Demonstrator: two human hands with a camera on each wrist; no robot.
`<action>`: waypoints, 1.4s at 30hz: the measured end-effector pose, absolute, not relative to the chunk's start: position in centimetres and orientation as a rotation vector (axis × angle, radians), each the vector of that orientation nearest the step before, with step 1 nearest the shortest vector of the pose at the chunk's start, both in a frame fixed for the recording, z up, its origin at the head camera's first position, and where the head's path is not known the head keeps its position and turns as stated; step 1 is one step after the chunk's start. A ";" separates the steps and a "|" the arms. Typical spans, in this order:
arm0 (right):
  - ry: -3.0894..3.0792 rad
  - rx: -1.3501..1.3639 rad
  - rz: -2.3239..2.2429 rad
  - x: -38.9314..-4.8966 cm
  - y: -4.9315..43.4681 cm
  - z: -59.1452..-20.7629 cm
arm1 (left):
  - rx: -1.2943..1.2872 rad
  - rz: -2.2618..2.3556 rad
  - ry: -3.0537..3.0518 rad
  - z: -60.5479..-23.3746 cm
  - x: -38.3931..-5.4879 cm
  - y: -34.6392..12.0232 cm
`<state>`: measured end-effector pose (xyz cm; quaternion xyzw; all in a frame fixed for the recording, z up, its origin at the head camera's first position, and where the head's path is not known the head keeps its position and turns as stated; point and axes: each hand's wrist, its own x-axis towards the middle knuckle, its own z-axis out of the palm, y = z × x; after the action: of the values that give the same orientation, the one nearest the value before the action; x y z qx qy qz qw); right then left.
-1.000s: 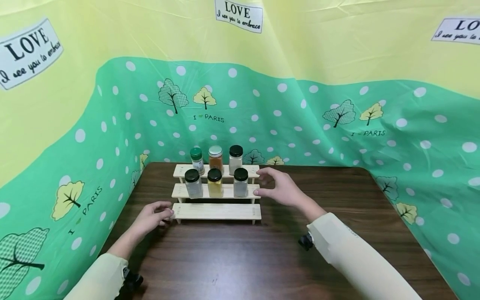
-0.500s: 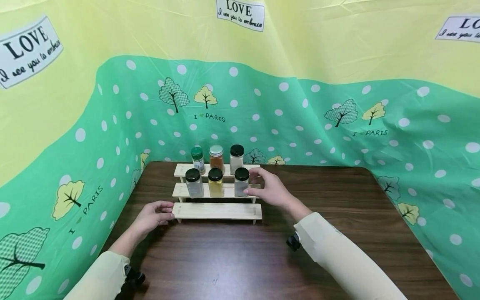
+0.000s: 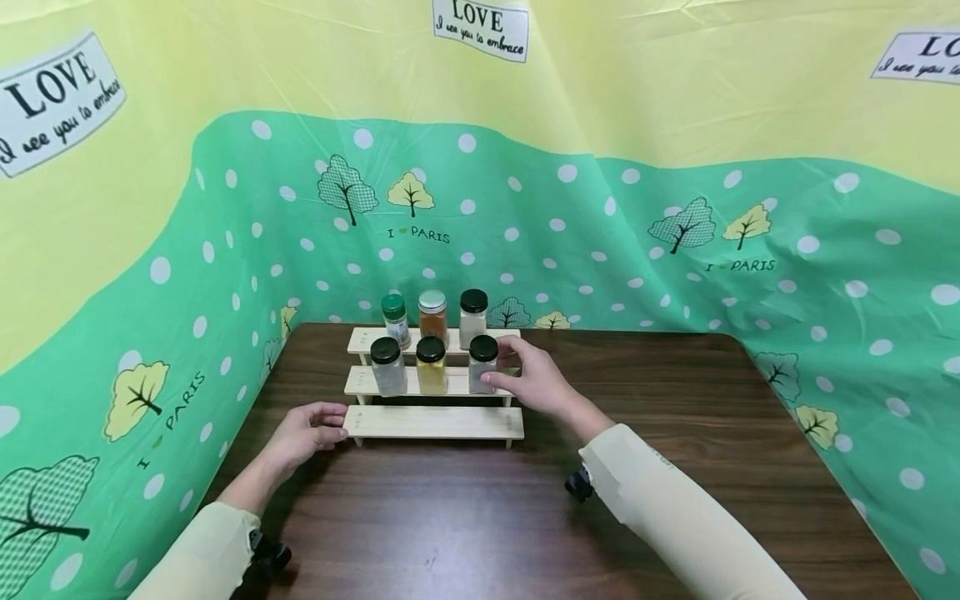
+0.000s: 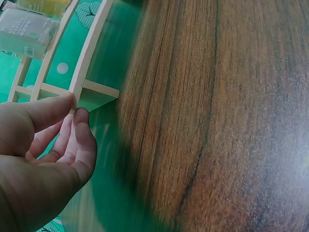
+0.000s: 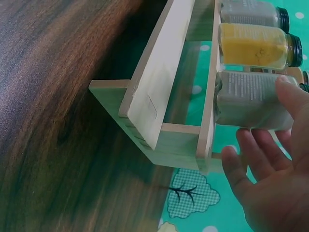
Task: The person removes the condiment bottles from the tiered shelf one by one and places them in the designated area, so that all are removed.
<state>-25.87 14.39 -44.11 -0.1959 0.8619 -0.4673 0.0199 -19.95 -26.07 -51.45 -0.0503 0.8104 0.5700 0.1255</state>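
A three-step wooden spice rack [image 3: 435,423] stands on the table, its lowest step bare. My left hand [image 3: 306,433] pinches the left end of that step; in the left wrist view the fingertips [image 4: 81,116] meet at its corner. On the middle step, my right hand [image 3: 534,377] is around the right-hand jar of grey powder [image 3: 482,354], a black-capped spice jar. In the right wrist view the thumb [image 5: 289,94] lies over this jar near its cap, and the other fingers curl along its side. The jar stands upright on the step.
Beside it on the middle step are a yellow-powder jar [image 3: 431,371] and another grey jar [image 3: 387,371]. The top step bears a green-capped jar [image 3: 394,321], a reddish-brown jar [image 3: 432,321] and a black-capped pale jar [image 3: 472,321]. A patterned cloth [image 3: 600,250] hangs behind the dark table [image 3: 465,517].
My right hand has moved left from beside the rack's right end to the right-hand jar on the middle step. The left hand stays at the lowest step's left end.
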 end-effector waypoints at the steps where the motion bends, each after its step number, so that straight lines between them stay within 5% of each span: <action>1: 2.675 -0.607 -1.451 -25.9 14.4 -44.1 | -0.148 1.661 2.361 -51.5 -20.0 -26.1; 21: 2.557 -0.591 -1.560 -25.6 15.7 -43.2 | -0.150 1.685 2.320 -51.4 -20.4 -25.6; 42: 2.606 -0.552 -1.538 -23.5 23.1 -43.5 | -0.238 1.706 2.295 -51.5 -19.9 -25.7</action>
<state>-23.50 23.07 -43.54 -0.1793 0.8467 -0.4999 0.0329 -19.86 -25.72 -51.53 -0.0822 0.7924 0.5890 0.1358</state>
